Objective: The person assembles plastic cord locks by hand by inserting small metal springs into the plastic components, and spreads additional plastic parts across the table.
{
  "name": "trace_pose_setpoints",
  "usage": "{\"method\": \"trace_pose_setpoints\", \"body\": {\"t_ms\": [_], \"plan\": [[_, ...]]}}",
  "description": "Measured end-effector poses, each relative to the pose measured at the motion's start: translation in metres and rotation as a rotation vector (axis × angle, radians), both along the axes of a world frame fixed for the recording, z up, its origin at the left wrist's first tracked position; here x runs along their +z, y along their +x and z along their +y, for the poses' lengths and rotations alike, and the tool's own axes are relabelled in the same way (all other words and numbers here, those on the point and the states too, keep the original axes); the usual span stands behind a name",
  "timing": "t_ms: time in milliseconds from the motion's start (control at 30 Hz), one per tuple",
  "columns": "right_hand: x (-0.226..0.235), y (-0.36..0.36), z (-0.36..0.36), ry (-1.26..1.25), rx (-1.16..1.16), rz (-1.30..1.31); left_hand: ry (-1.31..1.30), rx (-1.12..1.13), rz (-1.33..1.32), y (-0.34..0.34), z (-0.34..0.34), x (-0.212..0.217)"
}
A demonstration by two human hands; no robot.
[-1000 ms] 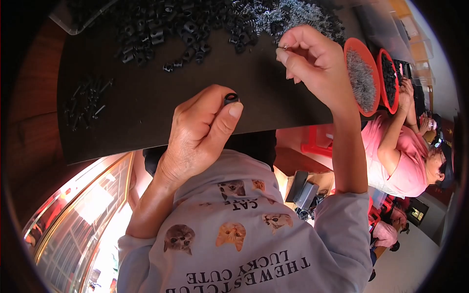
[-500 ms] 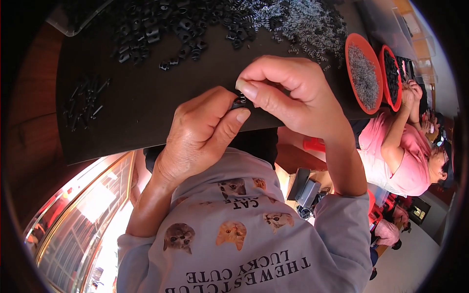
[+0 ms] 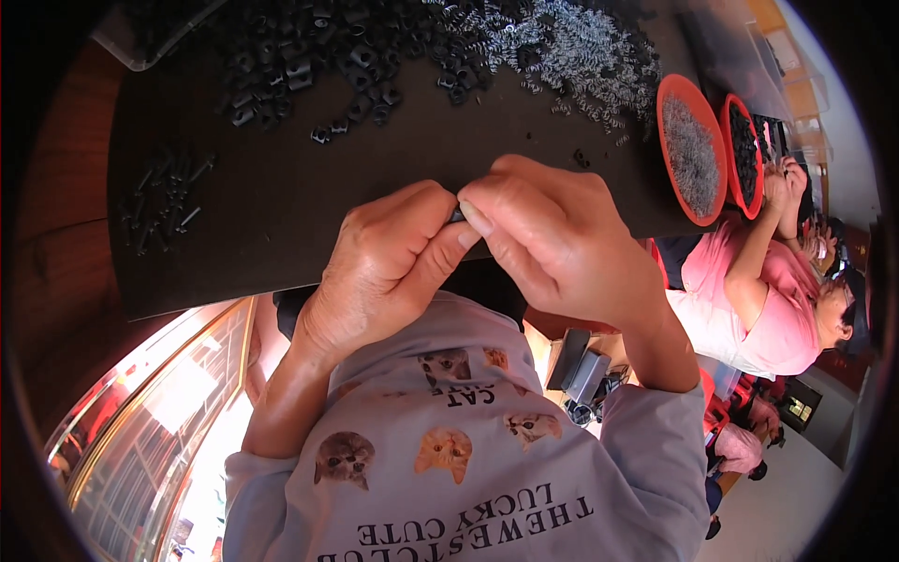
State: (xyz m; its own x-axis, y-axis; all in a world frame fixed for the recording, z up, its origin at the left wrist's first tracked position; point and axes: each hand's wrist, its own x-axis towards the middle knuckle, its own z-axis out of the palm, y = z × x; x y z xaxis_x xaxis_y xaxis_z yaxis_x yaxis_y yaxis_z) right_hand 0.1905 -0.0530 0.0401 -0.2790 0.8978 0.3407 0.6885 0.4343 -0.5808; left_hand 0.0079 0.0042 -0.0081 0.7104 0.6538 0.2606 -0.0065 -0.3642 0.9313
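Close in, the left hand (image 3: 384, 272) and the right hand (image 3: 552, 244) meet fingertip to fingertip over the near edge of a dark work board (image 3: 281, 215) — both pinched tight on one small black part (image 3: 457, 214), of which only a sliver shows between the thumbs. Farther up the board lie a few black pins (image 3: 164, 201) at the left, then a heap of black plastic pieces (image 3: 309, 61) and a spread of small metal springs (image 3: 571, 51) — two orange bowls (image 3: 688, 150) stand at the right edge.
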Motion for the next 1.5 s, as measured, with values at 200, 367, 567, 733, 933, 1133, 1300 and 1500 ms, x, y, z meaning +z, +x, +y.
{"method": "trace_pose_setpoints", "body": {"t_ms": [200,367,567,733,933,1133,1300,1500], "plan": [[0.001,0.002,0.002,-0.143,-0.018,0.02,-0.017,0.013,-0.023,0.0,-0.003,0.0],[-0.002,0.003,0.003,-0.254,-0.037,0.205,0.028,-0.015,0.021,-0.001,-0.002,0.0],[-0.007,0.012,0.01,-0.189,-0.012,0.193,0.015,0.083,-0.075,-0.001,-0.004,0.003],[-0.021,0.033,0.049,0.034,-0.152,-0.073,-0.063,0.069,-0.028,-0.004,-0.004,0.006],[-0.025,0.021,0.076,-0.024,-0.175,-0.358,-0.082,0.053,-0.065,-0.004,-0.004,0.002],[-0.019,0.023,0.079,0.104,-0.135,-0.317,-0.1,0.048,-0.12,-0.004,-0.003,0.0],[-0.021,0.019,0.073,0.085,-0.114,-0.277,-0.089,0.047,-0.103,-0.006,-0.002,0.0],[-0.018,0.007,0.079,0.019,-0.111,-0.524,-0.098,0.054,-0.119,-0.007,-0.002,-0.001]]}}
